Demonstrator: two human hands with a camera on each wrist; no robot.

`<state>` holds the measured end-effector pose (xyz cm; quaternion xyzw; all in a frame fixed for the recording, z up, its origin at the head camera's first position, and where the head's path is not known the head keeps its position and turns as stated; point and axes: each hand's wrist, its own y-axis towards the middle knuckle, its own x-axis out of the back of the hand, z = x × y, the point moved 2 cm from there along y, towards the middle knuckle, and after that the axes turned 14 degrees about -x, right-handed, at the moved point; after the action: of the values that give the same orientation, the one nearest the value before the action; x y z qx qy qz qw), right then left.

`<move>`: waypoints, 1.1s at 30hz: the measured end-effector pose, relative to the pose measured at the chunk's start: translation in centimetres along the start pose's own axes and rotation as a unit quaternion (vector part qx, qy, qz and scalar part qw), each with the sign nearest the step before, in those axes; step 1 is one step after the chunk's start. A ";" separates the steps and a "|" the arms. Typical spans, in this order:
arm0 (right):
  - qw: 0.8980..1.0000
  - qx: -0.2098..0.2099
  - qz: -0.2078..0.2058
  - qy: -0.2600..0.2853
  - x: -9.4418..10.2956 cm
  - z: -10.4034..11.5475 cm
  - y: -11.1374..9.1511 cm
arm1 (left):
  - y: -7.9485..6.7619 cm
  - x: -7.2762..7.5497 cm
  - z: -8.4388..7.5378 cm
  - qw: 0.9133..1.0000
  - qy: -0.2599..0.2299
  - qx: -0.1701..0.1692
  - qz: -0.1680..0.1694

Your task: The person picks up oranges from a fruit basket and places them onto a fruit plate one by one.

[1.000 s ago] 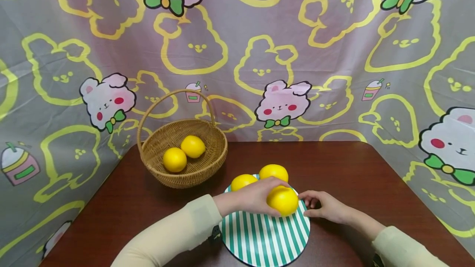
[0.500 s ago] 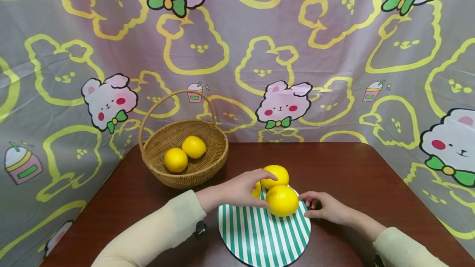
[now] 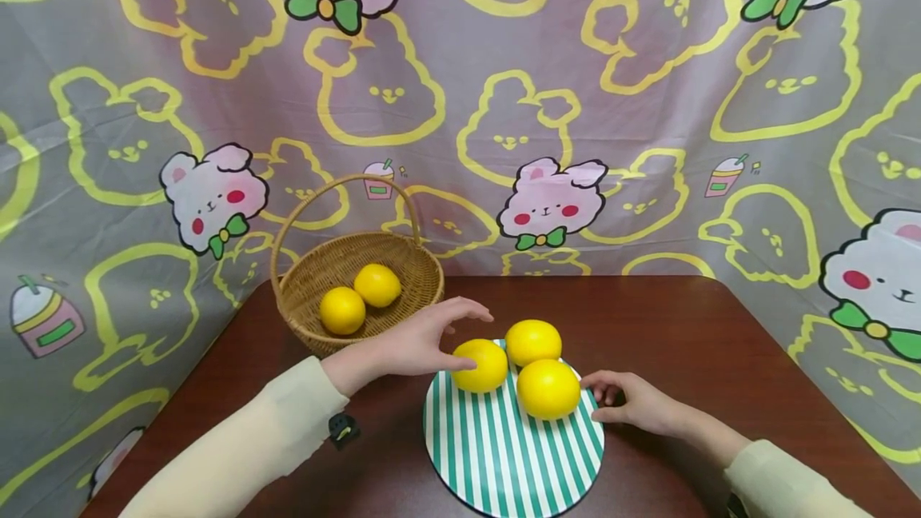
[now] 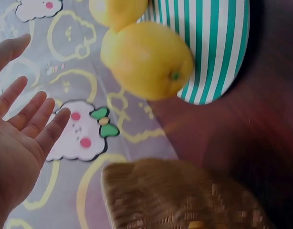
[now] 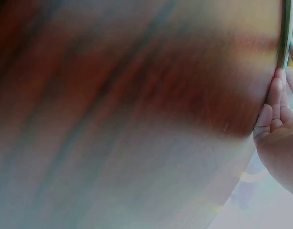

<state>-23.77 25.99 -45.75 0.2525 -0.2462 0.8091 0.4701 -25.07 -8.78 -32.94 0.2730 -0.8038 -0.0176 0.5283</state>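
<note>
My left hand [image 3: 413,340] hovers with spread fingers between the wicker basket [image 3: 374,342] and the striped plate [image 3: 504,454], holding nothing. Its thumb overlaps the nearest lemon [image 3: 484,374] in the head view; in the left wrist view the palm [image 4: 15,157] is apart from that lemon [image 4: 149,62]. Two more yellow lemons, one at the back [image 3: 534,341] and one at the right [image 3: 548,390], sit on the green-and-white plate. My right hand [image 3: 636,402] rests at the plate's right rim, fingers loosely bent and fingertips right at the edge.
The basket, with its tall arched handle [image 3: 345,179], stands on the dark red-brown table [image 3: 647,326] at the back left. Two lemons [image 3: 341,311] lie inside it. A patterned cloth [image 3: 432,62] hangs behind the table and along both sides.
My left hand has let go of the right lemon on the plate and drawn back left toward the basket, uncovering the left lemon. My right hand has stayed at the rim.
</note>
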 end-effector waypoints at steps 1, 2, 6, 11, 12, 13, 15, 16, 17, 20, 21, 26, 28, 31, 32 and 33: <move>1.000 -0.001 0.000 0.001 0.0 0.0 0.0 | -0.2 0.4 0.0 1.000 0.003 0.001 -0.006; 1.000 -0.002 0.001 0.001 0.0 0.0 0.0 | -0.4 0.7 0.1 1.000 0.006 0.002 -0.011; 1.000 -0.006 0.003 0.003 0.0 0.0 0.0 | -1.3 2.2 0.7 0.999 0.014 0.022 -0.039; 1.000 -0.003 0.004 0.003 0.1 0.0 0.0 | -2.8 4.0 2.0 0.996 0.020 0.043 -0.072; 1.000 -0.003 0.004 0.003 0.1 0.0 0.0 | -3.1 4.4 2.2 0.996 0.022 0.047 -0.074; 1.000 -0.003 0.004 0.004 0.1 0.0 0.0 | -3.4 4.8 2.5 0.996 0.024 0.052 -0.076; 1.000 0.000 0.005 0.005 0.1 0.0 0.0 | -4.0 5.4 3.0 0.995 0.026 0.061 -0.075; 1.000 0.001 0.004 0.005 0.2 0.0 0.0 | -4.4 5.7 3.2 0.995 0.027 0.069 -0.074; 1.000 0.002 0.004 0.005 0.2 0.0 0.0 | -4.6 6.0 3.5 0.994 0.026 0.077 -0.073; 1.000 0.010 0.003 0.004 0.2 0.1 -0.1 | -5.5 6.8 4.3 0.993 0.029 0.095 -0.070; 1.000 0.011 0.003 0.004 0.2 0.0 -0.1 | -5.7 7.0 4.6 0.992 0.031 0.103 -0.070; 1.000 0.007 0.003 0.007 0.2 0.0 -0.1 | -6.7 8.0 5.8 0.988 0.042 0.133 -0.072; 1.000 0.003 0.004 0.008 0.2 0.1 -0.1 | -7.0 8.3 6.1 0.986 0.046 0.142 -0.072; 1.000 -0.002 0.003 0.008 0.1 0.0 -0.1 | -7.6 8.7 6.8 0.984 0.054 0.157 -0.067; 1.000 -0.003 0.003 0.008 0.1 0.1 -0.1 | -7.7 8.8 7.0 0.983 0.056 0.164 -0.065; 1.000 -0.003 0.003 0.008 0.1 0.1 -0.1 | -8.0 8.8 7.3 0.982 0.058 0.171 -0.063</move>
<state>-23.74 26.03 -45.65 0.2436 -0.2456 0.8115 0.4709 -30.60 -21.49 -31.30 0.4099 -0.7444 0.1025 0.5170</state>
